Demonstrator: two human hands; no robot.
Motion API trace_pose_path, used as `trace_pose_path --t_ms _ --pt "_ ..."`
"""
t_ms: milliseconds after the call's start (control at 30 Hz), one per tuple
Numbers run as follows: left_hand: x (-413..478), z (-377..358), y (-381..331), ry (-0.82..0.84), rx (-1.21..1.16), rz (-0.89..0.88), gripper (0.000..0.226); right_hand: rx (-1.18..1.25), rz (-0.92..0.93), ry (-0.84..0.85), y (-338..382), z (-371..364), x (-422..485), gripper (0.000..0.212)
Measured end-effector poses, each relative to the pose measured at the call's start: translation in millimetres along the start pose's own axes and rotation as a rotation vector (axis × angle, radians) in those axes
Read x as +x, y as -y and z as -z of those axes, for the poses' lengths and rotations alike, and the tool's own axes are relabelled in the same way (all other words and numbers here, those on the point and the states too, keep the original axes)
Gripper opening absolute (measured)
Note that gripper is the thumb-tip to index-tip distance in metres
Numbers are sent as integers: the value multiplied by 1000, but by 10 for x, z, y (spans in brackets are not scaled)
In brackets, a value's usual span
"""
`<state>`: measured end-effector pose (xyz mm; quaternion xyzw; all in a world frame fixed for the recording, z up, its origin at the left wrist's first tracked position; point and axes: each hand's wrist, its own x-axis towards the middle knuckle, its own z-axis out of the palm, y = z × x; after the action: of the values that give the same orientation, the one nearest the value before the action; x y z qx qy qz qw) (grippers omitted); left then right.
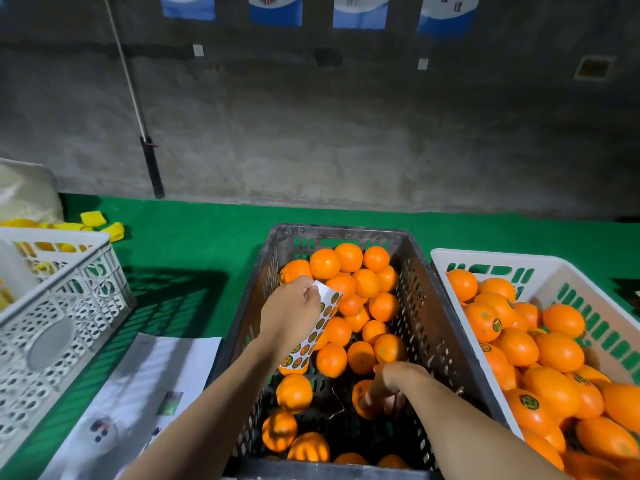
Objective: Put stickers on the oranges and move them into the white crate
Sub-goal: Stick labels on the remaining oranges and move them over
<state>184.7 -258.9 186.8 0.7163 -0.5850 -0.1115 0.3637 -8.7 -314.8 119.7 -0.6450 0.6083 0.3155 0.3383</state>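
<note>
A dark plastic crate [420, 306] in front of me holds several loose oranges [349, 292]. My left hand [289, 311] hovers over its left side and pinches a white strip of round green-and-yellow stickers [317, 332] that hangs down. My right hand [389, 388] is low inside the crate, fingers curled around one orange [360, 391]. To the right stands the white crate [491, 259], heaped with oranges, several of which carry a sticker [528, 401].
A second white perforated crate [65, 306] sits at the left on the green table cover [194, 244]. Printed paper sheets [138, 386] lie in front of it. Yellow pieces [91, 218] and a pale bag [24, 192] lie at the back left. A grey wall stands behind.
</note>
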Motion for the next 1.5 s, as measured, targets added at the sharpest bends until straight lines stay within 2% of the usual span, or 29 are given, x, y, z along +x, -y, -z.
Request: trace_pose_path --t_ms 67,167,233,367,467,533,567,633,700,767,800,900,967,1033,1200,1300,1500 --pt "6 -18 21 17 10 -2 30 -79 2 -26 -37 -5 -65 72" --pt "13 -47 45 56 26 -3 31 -104 22 -123 -91 -27 -138 54" --pt "12 -64 63 64 44 -1 31 -94 44 -127 -96 -41 -164 50" --pt "17 -60 89 19 67 38 22 -22 78 -100 -36 1 -200 52" --pt "19 -38 64 -37 144 53 19 75 99 -23 34 108 -208 70" --pt "22 -33 40 -63 185 73 18 77 106 -33 109 206 -233 82" --pt "21 -33 32 -77 191 83 18 69 116 -69 158 254 -253 82" --pt "27 -40 20 -109 187 100 19 144 176 -179 240 329 -311 64" --pt "35 -45 12 -134 165 122 17 419 291 -338 283 376 -339 42" --pt "33 -48 10 -147 134 132 16 851 376 -440 296 451 -364 46" --pt "27 -51 13 -153 118 123 17 1106 389 -436 291 495 -380 49" --pt "-11 -45 29 -159 74 93 29 1786 562 -261 188 636 -417 51" --pt "-32 -38 32 -127 76 77 41 2071 726 -124 67 706 -421 67" --pt "-27 -39 34 -89 89 72 42 2281 853 -29 -52 753 -437 74" --pt "-42 -78 83 -31 79 -20 20 2644 1131 61 -288 787 -474 65" --pt "-50 -88 66 -16 74 -55 24 2664 1202 40 -333 771 -483 70" --pt "-54 -75 30 33 126 3 34 2719 1246 44 -364 801 -457 75"
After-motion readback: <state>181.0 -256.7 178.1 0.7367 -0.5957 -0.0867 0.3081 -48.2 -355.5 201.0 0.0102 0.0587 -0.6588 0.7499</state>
